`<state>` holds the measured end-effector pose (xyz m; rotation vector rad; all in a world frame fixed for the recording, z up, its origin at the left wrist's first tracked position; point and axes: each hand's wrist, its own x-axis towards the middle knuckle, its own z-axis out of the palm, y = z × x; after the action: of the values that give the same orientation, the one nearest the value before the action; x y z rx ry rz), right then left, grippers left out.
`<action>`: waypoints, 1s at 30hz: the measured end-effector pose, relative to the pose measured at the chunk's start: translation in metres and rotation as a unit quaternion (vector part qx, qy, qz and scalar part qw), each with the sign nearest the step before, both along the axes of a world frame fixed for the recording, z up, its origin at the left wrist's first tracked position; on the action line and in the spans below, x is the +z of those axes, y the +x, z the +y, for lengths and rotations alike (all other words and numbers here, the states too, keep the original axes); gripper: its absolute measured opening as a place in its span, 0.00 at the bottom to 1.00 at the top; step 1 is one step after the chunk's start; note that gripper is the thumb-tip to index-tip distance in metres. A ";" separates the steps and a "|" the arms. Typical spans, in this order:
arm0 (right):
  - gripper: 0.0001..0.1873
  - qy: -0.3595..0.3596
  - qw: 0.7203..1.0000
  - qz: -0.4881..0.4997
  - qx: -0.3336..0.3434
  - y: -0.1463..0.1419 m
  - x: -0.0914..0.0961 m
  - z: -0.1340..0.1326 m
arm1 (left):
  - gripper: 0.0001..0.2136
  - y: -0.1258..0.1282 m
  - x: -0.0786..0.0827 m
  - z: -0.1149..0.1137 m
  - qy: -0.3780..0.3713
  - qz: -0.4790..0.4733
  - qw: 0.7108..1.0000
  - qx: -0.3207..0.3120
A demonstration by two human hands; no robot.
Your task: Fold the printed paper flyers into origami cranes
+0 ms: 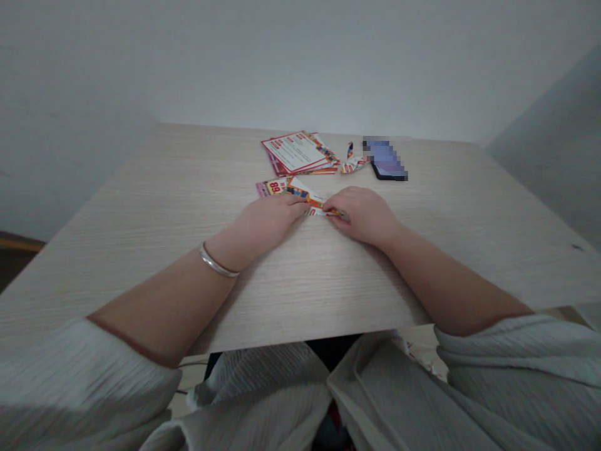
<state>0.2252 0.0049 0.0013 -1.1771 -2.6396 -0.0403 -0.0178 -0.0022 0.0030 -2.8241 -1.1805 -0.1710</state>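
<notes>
A printed paper flyer [304, 186], white with orange, red and blue patches, lies on the table between my hands. It looks partly folded along its near side. The fingertips of my left hand [270, 222] press together on its left part and hold it against the table. At the near right end, my right hand [369, 213] pinches the paper between thumb and fingers. Some of the paper is hidden under both hands. Under the left fingers a pinkish part with a printed "89" [273, 186] sticks out; whether it is a separate sheet I cannot tell.
Behind my hands lies a stack of printed flyers [298, 152]. A small folded paper piece [352, 164] sits right of it, beside a dark-edged phone [387, 161]. The pale wooden table [164, 188] meets a wall at the back.
</notes>
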 end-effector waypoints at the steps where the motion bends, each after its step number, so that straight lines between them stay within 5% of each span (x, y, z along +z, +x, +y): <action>1: 0.13 0.004 1.000 -0.006 -0.001 -0.002 0.001 -0.001 | 0.19 0.001 0.002 -0.001 0.001 0.006 1.000 0.013; 14: 0.14 0.049 0.998 -0.036 -0.030 -0.015 0.003 -0.007 | 0.15 0.012 0.012 -0.018 0.054 0.077 0.994 0.064; 30: 0.09 0.014 0.994 0.082 -0.077 -0.023 0.000 -0.014 | 0.16 0.018 0.006 -0.019 0.053 -0.023 0.995 0.083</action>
<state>0.2019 -0.0091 0.0013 -1.3122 -2.3968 -0.0094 0.0001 -0.0208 0.0088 -2.6306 -1.3658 -0.2794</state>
